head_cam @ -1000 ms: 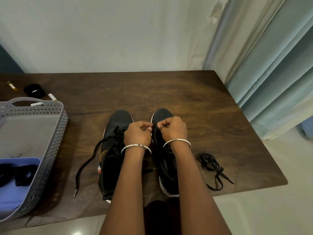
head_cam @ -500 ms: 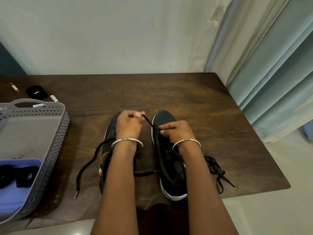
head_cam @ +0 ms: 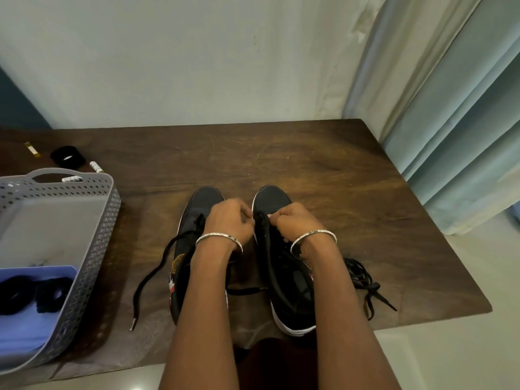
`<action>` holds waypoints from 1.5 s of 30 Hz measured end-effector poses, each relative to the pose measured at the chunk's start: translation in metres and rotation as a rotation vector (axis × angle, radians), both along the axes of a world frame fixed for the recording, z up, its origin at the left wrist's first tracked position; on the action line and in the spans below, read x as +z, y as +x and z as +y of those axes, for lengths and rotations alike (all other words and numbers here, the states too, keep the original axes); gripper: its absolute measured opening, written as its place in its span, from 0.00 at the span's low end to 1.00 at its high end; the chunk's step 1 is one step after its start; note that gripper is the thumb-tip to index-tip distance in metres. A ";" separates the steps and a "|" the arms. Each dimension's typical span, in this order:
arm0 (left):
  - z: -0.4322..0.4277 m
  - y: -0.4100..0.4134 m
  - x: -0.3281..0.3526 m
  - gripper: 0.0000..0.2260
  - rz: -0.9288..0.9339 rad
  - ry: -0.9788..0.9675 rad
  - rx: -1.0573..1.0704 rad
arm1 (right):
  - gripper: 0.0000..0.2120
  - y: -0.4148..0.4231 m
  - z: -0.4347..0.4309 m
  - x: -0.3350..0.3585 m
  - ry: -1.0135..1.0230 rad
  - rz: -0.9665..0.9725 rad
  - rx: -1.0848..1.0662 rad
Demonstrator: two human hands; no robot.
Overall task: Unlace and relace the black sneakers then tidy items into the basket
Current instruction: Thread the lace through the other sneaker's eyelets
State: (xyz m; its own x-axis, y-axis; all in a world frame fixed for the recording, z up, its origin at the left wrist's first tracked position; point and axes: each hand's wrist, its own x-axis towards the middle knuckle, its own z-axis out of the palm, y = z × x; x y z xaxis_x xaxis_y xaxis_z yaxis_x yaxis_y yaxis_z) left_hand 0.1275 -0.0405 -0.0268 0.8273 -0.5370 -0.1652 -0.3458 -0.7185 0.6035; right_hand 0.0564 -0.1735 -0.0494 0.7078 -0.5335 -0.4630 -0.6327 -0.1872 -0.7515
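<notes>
Two black sneakers stand side by side on the wooden table (head_cam: 323, 175), toes pointing away from me. My left hand (head_cam: 229, 220) lies over the left sneaker (head_cam: 204, 202) and pinches the black lace at the front eyelets of the right sneaker (head_cam: 271, 199). My right hand (head_cam: 294, 222) rests on the right sneaker and pinches the same lace. A loose lace end (head_cam: 153, 275) trails from the left sneaker toward the table's front. A spare black lace (head_cam: 363, 280) lies bundled to the right.
A grey perforated basket (head_cam: 98, 235) stands at the left and holds a blue tray (head_cam: 33, 327) with dark items. Behind it lie a black round object (head_cam: 67, 156) and small tubes (head_cam: 96, 166). Curtains (head_cam: 450, 108) hang at the right, past the table edge.
My left hand had pulled the lace up and to the left half a second ago. It has come back to the right sneaker's front eyelets, close to my right hand.
</notes>
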 end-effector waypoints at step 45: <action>0.009 0.006 0.037 0.11 0.644 -1.411 0.434 | 0.04 -0.008 -0.003 0.001 -0.215 -0.037 0.051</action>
